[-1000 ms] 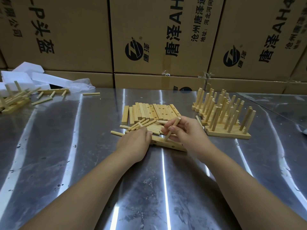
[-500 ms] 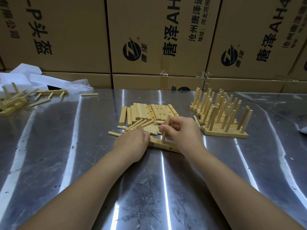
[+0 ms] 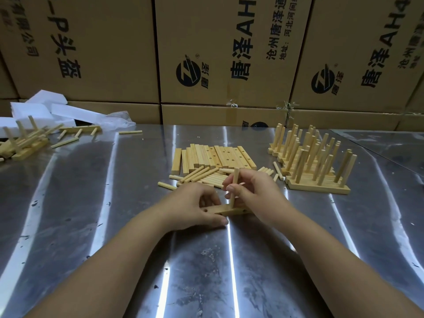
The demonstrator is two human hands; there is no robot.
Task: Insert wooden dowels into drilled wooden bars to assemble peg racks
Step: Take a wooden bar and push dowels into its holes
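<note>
loose dowels before drilled bars, finished racks right, boxes behind table

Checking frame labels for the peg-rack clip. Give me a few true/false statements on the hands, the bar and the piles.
1. The right hand pinches a dowel that stands upright on the bar. True.
2. The left hand lies flat on the table, off the bar. False: it grips the bar's left end.
3. Finished racks stand to the right of both hands. True.
4. The loose dowels sit in a cardboard box. False: they lie on the metal table, in front of the spare bars.
</note>
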